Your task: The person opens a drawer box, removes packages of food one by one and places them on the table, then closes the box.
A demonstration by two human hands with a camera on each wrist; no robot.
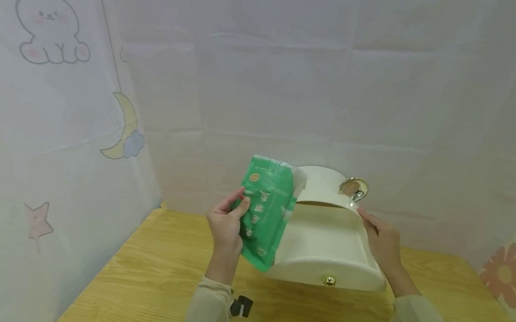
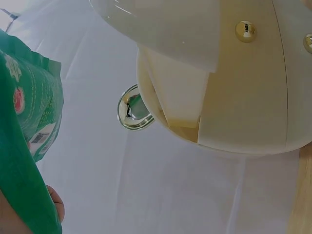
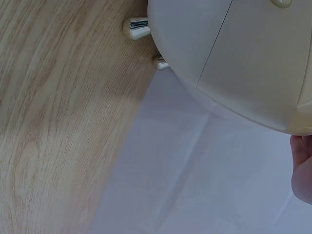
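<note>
My left hand (image 1: pixel 227 229) pinches a green foil pouch (image 1: pixel 266 213) by its left edge, thumb on the printed front. The pouch is upright, has white lettering, and overlaps the left side of a white rounded storage box (image 1: pixel 322 185). In the left wrist view the pouch (image 2: pixel 34 97) stands apart from the box (image 2: pixel 243 102). The box's upper drawer (image 1: pixel 326 239) is pulled out toward me, with a gold knob (image 1: pixel 329 280) on its front. At the box's upper right edge, my right hand (image 1: pixel 383 245) touches with its fingers extended; the fingertips (image 3: pixel 298 148) show right at the rim.
A gold-rimmed round ornament (image 1: pixel 354 188) sticks up from the box's top right. Gold feet (image 3: pixel 138 28) hold the box on the wooden table (image 1: pixel 149 273). Black straps (image 1: pixel 241 307) show near the wrists. A pale printed cloth (image 1: pixel 272 73) hangs close behind.
</note>
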